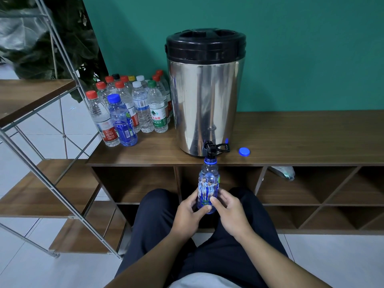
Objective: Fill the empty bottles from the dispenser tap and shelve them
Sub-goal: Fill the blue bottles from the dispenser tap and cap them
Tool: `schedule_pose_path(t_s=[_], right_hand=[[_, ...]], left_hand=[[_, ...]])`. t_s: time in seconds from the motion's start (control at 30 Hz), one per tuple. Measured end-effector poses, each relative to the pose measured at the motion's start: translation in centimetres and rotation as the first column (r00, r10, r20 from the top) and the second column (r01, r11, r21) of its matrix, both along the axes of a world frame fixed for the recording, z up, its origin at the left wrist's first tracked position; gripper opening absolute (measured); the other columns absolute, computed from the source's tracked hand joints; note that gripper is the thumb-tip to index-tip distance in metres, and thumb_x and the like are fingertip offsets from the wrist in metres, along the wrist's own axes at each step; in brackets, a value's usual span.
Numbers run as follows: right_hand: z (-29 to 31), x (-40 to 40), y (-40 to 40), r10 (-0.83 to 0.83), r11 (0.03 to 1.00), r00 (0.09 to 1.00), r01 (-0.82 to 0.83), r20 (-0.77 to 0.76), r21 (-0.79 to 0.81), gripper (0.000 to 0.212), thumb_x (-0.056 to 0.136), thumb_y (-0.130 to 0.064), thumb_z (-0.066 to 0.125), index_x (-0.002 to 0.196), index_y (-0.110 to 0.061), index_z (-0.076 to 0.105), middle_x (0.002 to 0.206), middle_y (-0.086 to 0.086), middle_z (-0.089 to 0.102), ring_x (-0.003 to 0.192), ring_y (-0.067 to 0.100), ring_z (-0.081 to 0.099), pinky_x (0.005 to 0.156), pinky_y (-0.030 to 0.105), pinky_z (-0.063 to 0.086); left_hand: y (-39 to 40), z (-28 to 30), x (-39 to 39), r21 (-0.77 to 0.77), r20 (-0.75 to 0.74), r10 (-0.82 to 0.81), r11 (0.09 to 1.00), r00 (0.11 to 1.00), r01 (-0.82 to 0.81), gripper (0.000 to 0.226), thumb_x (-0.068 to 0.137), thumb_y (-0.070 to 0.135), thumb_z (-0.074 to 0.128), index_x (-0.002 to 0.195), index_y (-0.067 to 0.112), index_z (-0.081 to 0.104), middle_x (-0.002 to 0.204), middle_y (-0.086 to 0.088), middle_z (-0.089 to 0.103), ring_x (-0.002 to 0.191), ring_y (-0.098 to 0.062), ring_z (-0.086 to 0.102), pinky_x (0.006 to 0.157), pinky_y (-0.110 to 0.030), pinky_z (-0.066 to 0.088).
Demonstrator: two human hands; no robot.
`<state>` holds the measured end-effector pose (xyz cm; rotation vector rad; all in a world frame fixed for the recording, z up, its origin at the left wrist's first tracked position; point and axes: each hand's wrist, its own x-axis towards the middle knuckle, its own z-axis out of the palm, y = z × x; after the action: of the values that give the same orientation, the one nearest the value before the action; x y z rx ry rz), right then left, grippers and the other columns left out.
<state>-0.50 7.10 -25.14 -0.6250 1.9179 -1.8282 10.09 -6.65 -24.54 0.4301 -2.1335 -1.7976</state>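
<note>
Steel dispenser [204, 96] upright on wooden counter [291, 138], heavy, not for moving. Capped bottles [133, 109] clustered just left of it, fill level unclear. Blue-tinted bottle [208, 186] uncapped, upright, mouth right under tap [211, 149] at counter edge. Thin plastic, probably light now and heavier as it fills; squeezable, so grip low and firm, not at the soft middle. Left hand [188, 215] and right hand [230, 213] both wrapped round its lower body. Blue cap [244, 151] loose on counter, right of tap
</note>
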Motion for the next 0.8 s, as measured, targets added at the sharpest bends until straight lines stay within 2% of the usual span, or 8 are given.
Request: schedule_pose_path(t_s=[0.2,0.8], right_hand=[[-0.07,-0.02,-0.04,0.004,1.0,1.0,-0.004,0.007,-0.002,0.031,0.11,-0.005,0.063,0.137,-0.019,0.073,0.131,0.0,0.079,0.125,0.021,0.074,0.109,0.055,0.058],[0.14,0.11,0.08,0.002,1.0,1.0,-0.002,0.017,0.009,0.033,0.11,-0.007,0.064,0.139,-0.02,0.072,0.132,-0.002,0.079,0.125,0.018,0.074,0.108,0.051,0.06]], left_hand=[[-0.03,0.0,0.01,-0.01,0.0,0.004,1.0,1.0,-0.004,0.055,0.105,0.003,0.075,0.154,0.026,0.065,0.143,0.004,0.076,0.137,-0.019,0.07,0.12,-0.053,0.053],[0.05,0.21,0.11,0.006,-0.001,-0.003,1.0,1.0,0.003,0.055,0.105,0.001,0.074,0.155,0.023,0.063,0.144,0.004,0.076,0.137,-0.019,0.07,0.121,-0.05,0.053]])
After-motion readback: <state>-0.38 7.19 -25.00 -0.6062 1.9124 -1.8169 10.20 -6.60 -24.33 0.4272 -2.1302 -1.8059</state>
